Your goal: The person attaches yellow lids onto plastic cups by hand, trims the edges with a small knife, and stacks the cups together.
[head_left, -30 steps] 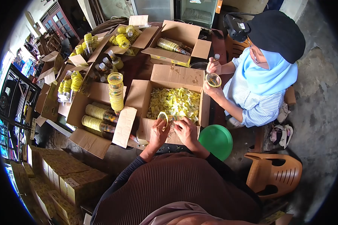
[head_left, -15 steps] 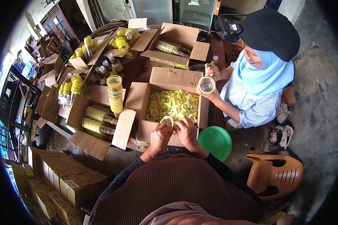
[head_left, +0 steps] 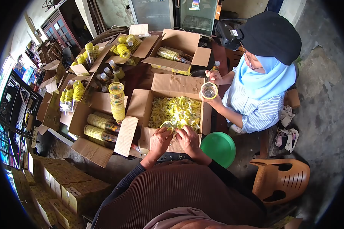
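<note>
My left hand (head_left: 160, 142) is closed around a clear plastic cup with a yellow rim (head_left: 167, 124), which is tilted and partly hidden by the fingers. Close beside it, my right hand (head_left: 188, 140) has its fingers pinched together by the cup's edge; what they hold is too small to tell. Both hands are over the near side of an open cardboard box (head_left: 174, 84). Inside that box lies a heap of yellow and white scraps (head_left: 176, 110). To the left stands a tall stack of yellow-rimmed cups (head_left: 117, 101).
At left, an open carton (head_left: 80, 114) holds stacked cups lying down. More cartons (head_left: 179, 38) with cups stand behind, near several bottles (head_left: 107, 74). A co-worker (head_left: 260, 87) at right holds a cup (head_left: 209, 91). A green basin (head_left: 218, 149) and orange chair (head_left: 281, 181) are nearby.
The cup in my left hand has tipped, so its opening shows less. My hands stay close together over the box's near edge. The whole view has shifted slightly.
</note>
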Demonstrator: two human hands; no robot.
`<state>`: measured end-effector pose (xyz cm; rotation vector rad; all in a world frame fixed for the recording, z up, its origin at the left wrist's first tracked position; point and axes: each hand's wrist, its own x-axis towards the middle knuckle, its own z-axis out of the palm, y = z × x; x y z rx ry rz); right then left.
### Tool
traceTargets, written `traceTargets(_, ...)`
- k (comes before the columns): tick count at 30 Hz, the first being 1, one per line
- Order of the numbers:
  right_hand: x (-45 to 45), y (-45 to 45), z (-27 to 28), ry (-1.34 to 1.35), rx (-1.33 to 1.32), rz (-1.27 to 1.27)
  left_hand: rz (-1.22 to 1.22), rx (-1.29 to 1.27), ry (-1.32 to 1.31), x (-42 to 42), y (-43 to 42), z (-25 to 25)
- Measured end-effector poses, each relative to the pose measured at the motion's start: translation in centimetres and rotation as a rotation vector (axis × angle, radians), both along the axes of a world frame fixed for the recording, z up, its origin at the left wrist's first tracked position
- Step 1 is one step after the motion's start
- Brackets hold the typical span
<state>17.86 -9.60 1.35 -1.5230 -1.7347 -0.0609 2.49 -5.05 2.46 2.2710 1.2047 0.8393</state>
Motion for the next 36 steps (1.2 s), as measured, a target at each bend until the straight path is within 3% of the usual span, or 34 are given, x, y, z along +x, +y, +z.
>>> traceTargets(5, 0.2, 0.7, -0.7, 0.081, -0.087, -0.034, -0.087, 0.021, -0.025, -0.2, -0.3, -0.7)
traceTargets(9, 1.0, 0.7, -1.0, 0.336, -0.086, -0.058, -0.107, 0.045, -0.009, -0.2, -0.1, -0.7)
traceTargets(21, -0.2, 0.0, -0.6, 0.111, -0.003, -0.014, -0.097, 0.07, 0.018, -0.9, 0.7, -0.1)
traceTargets(28, -0.3, 0.6, -1.2, 0.145, -0.051, -0.055, -0.173, 0.013, -0.002, -0.8, 0.6, -1.1)
traceTargets(32, 0.4, 1.4, -2.7, 0.363, -0.131, -0.116, -0.191, 0.018, -0.115, -0.5, 0.9, -1.8)
traceTargets(36, -0.1, 0.2, -2.1, 0.334, -0.121, -0.011, -0.172, 0.081, -0.095, -0.9, 1.6, -1.0)
